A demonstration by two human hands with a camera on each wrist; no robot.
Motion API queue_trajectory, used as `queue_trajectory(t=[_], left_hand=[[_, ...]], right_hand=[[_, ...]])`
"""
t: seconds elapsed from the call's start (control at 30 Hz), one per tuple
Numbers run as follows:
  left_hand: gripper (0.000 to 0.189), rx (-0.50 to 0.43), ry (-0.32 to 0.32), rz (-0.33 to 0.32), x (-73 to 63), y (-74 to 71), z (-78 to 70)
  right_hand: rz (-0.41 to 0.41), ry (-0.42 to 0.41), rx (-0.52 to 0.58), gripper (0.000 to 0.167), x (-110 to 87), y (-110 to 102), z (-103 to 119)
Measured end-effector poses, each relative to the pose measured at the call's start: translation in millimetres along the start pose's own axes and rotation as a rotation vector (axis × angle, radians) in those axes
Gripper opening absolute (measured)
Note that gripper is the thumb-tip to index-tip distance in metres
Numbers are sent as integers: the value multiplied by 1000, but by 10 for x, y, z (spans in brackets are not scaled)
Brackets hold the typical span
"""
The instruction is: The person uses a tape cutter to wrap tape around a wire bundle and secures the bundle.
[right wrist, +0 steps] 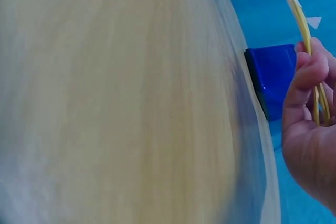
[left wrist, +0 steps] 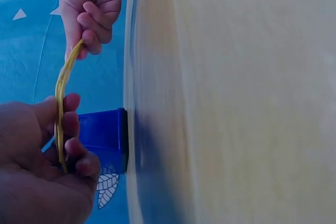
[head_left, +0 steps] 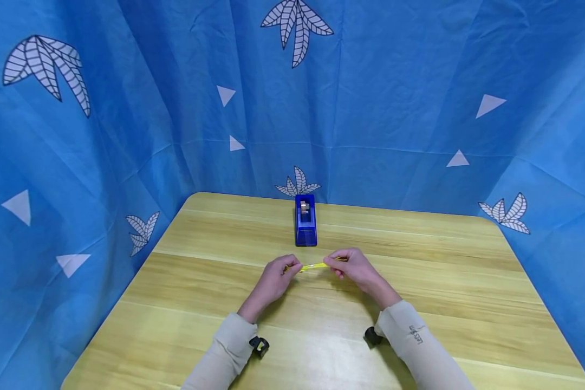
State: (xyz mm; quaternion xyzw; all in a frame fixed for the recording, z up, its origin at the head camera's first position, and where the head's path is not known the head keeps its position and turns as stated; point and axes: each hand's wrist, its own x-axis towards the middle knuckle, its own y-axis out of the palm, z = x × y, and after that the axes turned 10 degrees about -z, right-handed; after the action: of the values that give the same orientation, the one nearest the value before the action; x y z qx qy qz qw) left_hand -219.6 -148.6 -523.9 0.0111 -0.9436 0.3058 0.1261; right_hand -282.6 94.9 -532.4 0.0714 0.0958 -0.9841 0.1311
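Observation:
A bundle of thin yellow strands (head_left: 317, 266) stretches between both hands above the table, a pale shiny band around its middle. My left hand (head_left: 277, 274) pinches one end between thumb and fingers. In the left wrist view, the strands (left wrist: 60, 85) run down across the left fingers into the palm. My right hand (head_left: 355, 266) grips the other end with curled fingers. Looped strand ends (right wrist: 317, 103) show inside it in the right wrist view. Just beyond the hands stands a blue tape dispenser (head_left: 306, 237) holding a small roll of tape (head_left: 303, 207).
The wooden table (head_left: 419, 260) has rounded far corners. Blue curtains (head_left: 395, 108) with white leaf and triangle prints hang behind it and along both sides. The dispenser sits close to the far edge. Black straps (head_left: 259, 345) show at the cuffs of the light sleeves.

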Motion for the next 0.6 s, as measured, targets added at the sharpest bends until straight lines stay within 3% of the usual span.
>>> queue_trajectory(t=[0.2, 0.37, 0.5, 0.6], left_hand=[[27, -141, -192, -27, 5, 7, 53], [35, -352, -374, -22, 4, 11, 76], [37, -501, -455, 37, 4, 23, 75], [29, -554, -486, 56, 4, 37, 78]], right_hand=[[-46, -62, 4, 25, -5, -5, -2], [-70, -146, 26, 22, -16, -6, 8], [-63, -215, 17, 19, -17, -18, 13], [-56, -262, -5, 18, -14, -31, 12]])
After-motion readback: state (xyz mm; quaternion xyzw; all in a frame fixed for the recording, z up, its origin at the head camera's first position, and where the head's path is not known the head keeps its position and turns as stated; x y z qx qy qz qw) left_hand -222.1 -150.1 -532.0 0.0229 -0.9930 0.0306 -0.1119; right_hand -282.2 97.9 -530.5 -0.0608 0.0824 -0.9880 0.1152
